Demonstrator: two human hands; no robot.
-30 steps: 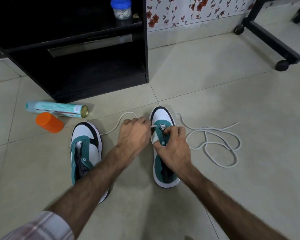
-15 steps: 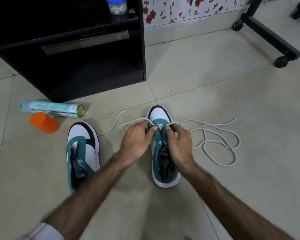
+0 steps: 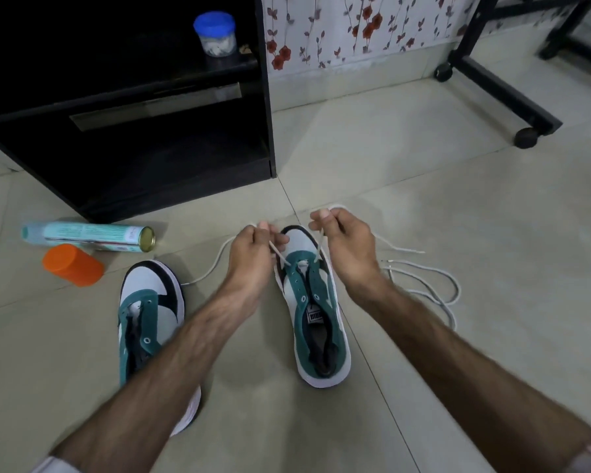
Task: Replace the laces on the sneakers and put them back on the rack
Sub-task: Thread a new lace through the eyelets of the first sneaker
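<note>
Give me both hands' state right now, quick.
Left hand: closed, pinching one end of the white lace above the right-side sneaker.
Right hand: closed, pinching the lace's other end, pulled up from the front eyelets.

A home, prob. a living rm or hallway. Pale tiled floor (image 3: pixel 423 186) across most of the frame; floral wallpaper (image 3: pixel 355 25) along the top w/ red flowers; black shelf unit (image 3: pixel 144 138) upper left w/ a blue-lidded jar (image 3: pixel 215 34) on it; black wheeled furniture base (image 3: pixel 505 87) upper right.
</note>
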